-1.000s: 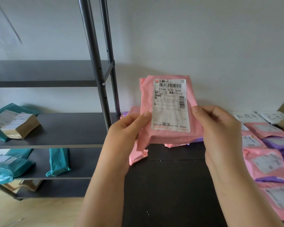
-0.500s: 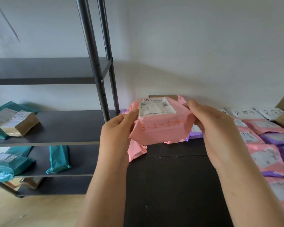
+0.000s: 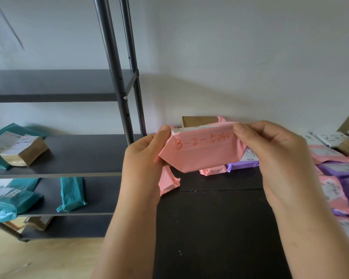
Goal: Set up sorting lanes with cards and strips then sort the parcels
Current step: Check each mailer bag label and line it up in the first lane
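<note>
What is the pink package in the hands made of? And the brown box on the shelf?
The pink parcel looks like thin, smooth plastic film: it wrinkles and folds at its ends. The brown box looks like matte cardboard, judging by its stiff straight edges and dull tan colour, though that is a guess.

Small parcel-sorting/pickup rm, not a living space. Grey metal rack (image 3: pixel 113 57) w/ dark shelves holds teal mailers (image 3: pixel 72 194) & a brown box (image 3: pixel 28 154) w/ shipping label. Black tabletop (image 3: pixel 210 228) at right carries rows of pink mailers (image 3: pixel 330 188) & purple mailers (image 3: pixel 338 168), w/ handwritten cards (image 3: pixel 328 138) at the back. Pink parcel (image 3: pixel 201 156) up front bears handwritten code 3-2-5040. Plain white wall (image 3: pixel 250 57), light wood floor (image 3: pixel 48 258).
</note>
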